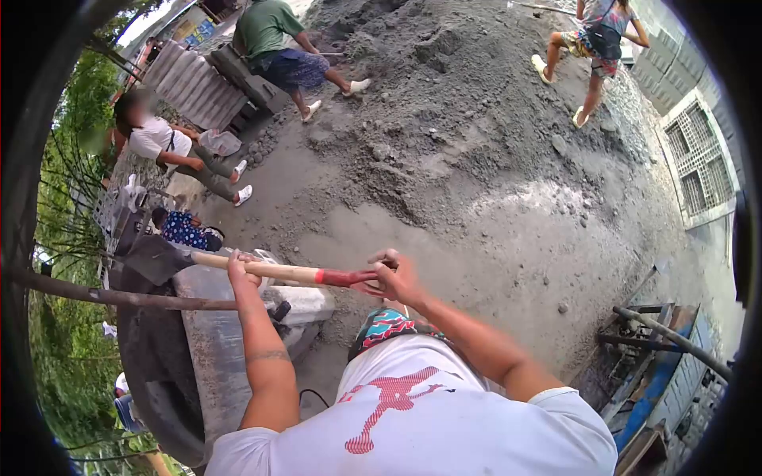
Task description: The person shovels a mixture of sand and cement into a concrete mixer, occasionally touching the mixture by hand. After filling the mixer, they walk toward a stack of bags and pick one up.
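Shovel: the shovel (290,273) is held up in front of the wearer, its long axis running left to right across the body, with blade (155,258) to the left and red handle (349,278) to the right.
Left hand: the left hand (244,270) is closed around the wooden shaft, on the blade side of its middle.
Right hand: the right hand (394,278) is curled on the forked end of the red handle; grip pressure cannot be told.
Governing relation: the blade lies beyond the left hand, away from the right — the left hand is therefore the nearer one to it.
Drum: the dark drum (151,349) stands at the wearer's left; the blade overlaps its upper edge in view — contact cannot be confirmed.
Bar: a rusty bar (127,297) crosses in front of the drum, below the blade in view, and reaches the left forearm.
Pile: the grey pile (452,103) lies ahead, well apart from the shovel.
Co-workers: a person in green (270,32) and a person with a shoulder bag (607,40) stand at the pile.
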Motion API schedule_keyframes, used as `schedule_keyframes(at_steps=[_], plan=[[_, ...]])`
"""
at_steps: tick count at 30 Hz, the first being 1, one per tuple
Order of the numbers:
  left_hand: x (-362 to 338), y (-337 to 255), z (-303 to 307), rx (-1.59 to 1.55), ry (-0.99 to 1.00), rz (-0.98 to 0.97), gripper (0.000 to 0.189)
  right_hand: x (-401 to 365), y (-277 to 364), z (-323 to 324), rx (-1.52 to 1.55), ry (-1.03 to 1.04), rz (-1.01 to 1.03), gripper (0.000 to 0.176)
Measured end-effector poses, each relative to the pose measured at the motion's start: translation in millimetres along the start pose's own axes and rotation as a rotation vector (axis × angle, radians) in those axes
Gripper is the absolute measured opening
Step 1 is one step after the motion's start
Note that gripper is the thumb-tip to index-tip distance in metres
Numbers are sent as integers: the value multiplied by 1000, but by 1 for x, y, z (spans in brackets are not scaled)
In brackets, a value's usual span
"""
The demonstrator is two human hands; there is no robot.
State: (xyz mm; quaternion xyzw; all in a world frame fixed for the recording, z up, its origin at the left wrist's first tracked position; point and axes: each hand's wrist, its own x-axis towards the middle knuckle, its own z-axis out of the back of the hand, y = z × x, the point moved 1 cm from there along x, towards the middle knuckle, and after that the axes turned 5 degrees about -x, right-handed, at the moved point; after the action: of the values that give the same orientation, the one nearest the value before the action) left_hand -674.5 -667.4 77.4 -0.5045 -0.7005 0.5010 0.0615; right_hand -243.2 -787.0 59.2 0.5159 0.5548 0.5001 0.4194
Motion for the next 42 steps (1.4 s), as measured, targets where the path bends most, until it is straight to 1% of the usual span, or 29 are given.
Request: schedule_keyframes(at_steps=[1, 2, 3, 4, 5, 6, 8, 9, 10, 12, 13, 16, 18, 19, 21, 23, 25, 26, 28, 29, 30, 31, 33, 35, 36, 38, 39, 40, 42], plan=[[-4, 28, -17, -15, 13, 98, 30, -14, -6, 21, 160, -47, -116, 29], [-10, 60, -30, -7, 138, 144, 30, -27, -10, 41, 319, -85, -219, 27], [-26, 96, -51, -84, 100, 216, 31, -47, -9, 60, 440, -176, -323, 24], [-24, 141, -56, -57, 184, 268, 31, -69, -6, 78, 477, -288, -436, 21], [-18, 192, -57, -51, 189, 348, 30, -89, -19, 93, 316, -417, -381, 20], [-32, 236, -67, 32, 80, 446, 29, -111, -32, 105, 151, -539, -328, 19], [-51, 333, -72, 195, -20, 558, 24, -161, -19, 126, -530, -738, -178, 17], [-59, 383, -66, 279, -82, 650, 20, -179, 3, 132, -615, -751, -197, 16], [-86, 417, -71, 340, -53, 699, 16, -194, 22, 137, -699, -764, -214, 16], [-123, 488, -75, 505, -105, 835, 12, -237, 23, 155, -601, -594, -185, 21], [-137, 520, -69, 542, -24, 904, 11, -250, 23, 162, -601, -590, -206, 21], [-184, 575, -75, 631, 78, 1042, 13, -266, 35, 166, -656, -298, 1, 20], [-198, 606, -65, 647, 44, 1083, 14, -260, 45, 147, -511, -650, -264, 22], [-204, 618, -61, 673, 97, 1104, 15, -258, 42, 138, -512, -638, -282, 22], [-199, 636, -66, 708, 156, 1122, 17, -261, 23, 132, -208, -1199, -517, 26], [-208, 639, -59, 622, 80, 1139, 19, -276, 9, 123, -313, -1242, -608, 32], [-199, 660, -40, 684, 38, 1200, 19, -270, 2, 104, 641, -1468, -825, 28], [-199, 665, -31, 679, 49, 1174, 21, -267, -11, 106, 965, -1662, -723, 29], [-199, 662, -25, 699, 52, 1145, 22, -295, -32, 110, 1027, -1661, -690, 28], [-200, 658, -36, 574, 27, 1215, 23, -303, -46, 113, 1064, -1632, -637, 29], [-197, 659, -36, 455, -4, 1288, 24, -303, -42, 113, 1101, -1724, -671, 33], [-189, 673, -23, 488, -15, 1299, 24, -317, -47, 106, 1000, -1775, -735, 34], [-184, 716, 21, 669, 146, 1398, 26, -349, -52, 94, 802, -1920, -856, 37], [-230, 747, 71, 735, -1, 1510, 19, -391, -60, 89, 643, -1996, -905, 38], [-258, 762, 97, 742, -70, 1545, 14, -444, -69, 84, 383, -2102, -1072, 39], [-304, 784, 114, 807, -173, 1597, 10, -437, -48, 112, 640, -2038, -952, 44], [-317, 794, 120, 802, -192, 1630, 10, -460, -48, 118, 413, -2082, -1113, 45], [-319, 801, 110, 793, -259, 1617, 10, -406, -44, 153, 278, -2156, -1249, 45], [-279, 823, 70, 800, -277, 1539, 12, -368, -74, 197, 289, -2012, -1099, 45]])
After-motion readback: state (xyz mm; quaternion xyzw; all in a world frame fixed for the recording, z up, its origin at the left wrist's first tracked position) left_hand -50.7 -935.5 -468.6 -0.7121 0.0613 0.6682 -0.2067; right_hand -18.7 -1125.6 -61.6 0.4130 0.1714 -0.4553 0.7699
